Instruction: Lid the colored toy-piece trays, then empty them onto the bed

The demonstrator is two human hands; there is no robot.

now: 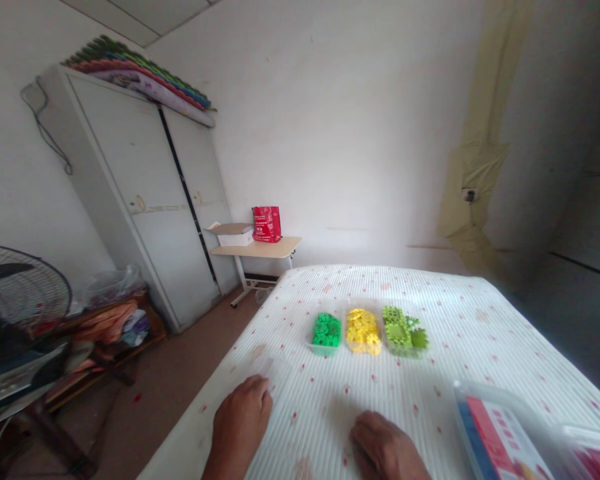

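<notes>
My left hand (pixel 244 417) rests on the white striped cloth (pixel 313 407) with its fingers curled, beside a faint transparent object (pixel 275 369) that is hard to make out. Further right, my right hand (pixel 383 443) lies low over the cloth, fingers bent together; its fingertips are partly hidden. Beyond both hands, three clear containers stand in a row: one with dark green pieces (pixel 327 330), one with yellow pieces (pixel 363 329), and one with light green pieces (pixel 404 332). Neither hand touches these containers.
At the lower right are a clear box with a printed packet (pixel 505 437) and another container with red contents (pixel 597 460). A small side table (pixel 275 249) bears a red bag (pixel 267 224) and a white box (pixel 234 235). A fan (pixel 20 287) stands left.
</notes>
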